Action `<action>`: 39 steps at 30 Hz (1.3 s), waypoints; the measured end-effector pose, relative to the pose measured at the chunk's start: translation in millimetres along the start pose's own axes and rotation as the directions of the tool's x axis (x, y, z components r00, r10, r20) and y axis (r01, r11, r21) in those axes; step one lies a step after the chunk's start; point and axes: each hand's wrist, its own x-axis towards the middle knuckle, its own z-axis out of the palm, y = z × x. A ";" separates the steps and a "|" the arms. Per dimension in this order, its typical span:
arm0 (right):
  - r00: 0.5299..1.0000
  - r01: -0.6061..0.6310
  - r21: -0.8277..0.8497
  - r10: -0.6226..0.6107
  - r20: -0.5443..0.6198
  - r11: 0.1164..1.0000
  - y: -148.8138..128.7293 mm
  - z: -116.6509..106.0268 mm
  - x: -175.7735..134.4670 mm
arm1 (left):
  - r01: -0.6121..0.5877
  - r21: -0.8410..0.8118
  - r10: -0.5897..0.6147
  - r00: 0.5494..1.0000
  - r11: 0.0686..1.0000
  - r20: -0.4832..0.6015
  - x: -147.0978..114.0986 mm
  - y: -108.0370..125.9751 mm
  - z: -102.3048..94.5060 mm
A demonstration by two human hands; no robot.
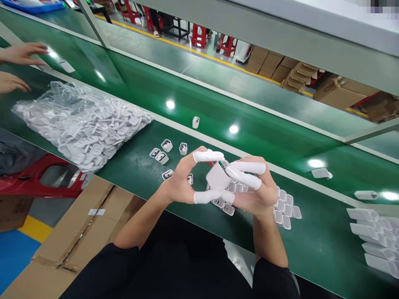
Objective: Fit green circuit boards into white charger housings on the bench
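A white plastic adapter housing [217,177] is tilted up between my two hands, above the green bench. A strip of green circuit board [222,165] shows at its open end. My left hand [183,176] grips it between thumb and index finger, both in white finger covers. On the other side my right hand [257,182] holds it, two covered fingers at the open end and the thumb underneath. Below my hands several white housings [228,209] stand in rows, partly hidden. Left of my left hand sit several housings with parts inside [166,145].
A clear bag of white plastic pieces [93,133] lies on the bench to the left, near another person's hands [23,54]. More empty housings stand at right [285,207] and far right [374,241]. A single housing [195,122] rests on the green belt.
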 end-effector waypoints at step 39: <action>0.545 -0.788 0.541 0.740 0.394 0.293 5.4 27.9 7.1 | 0.354 -0.685 -0.745 0.511 0.637 -0.429 -25.1 8.2 95.8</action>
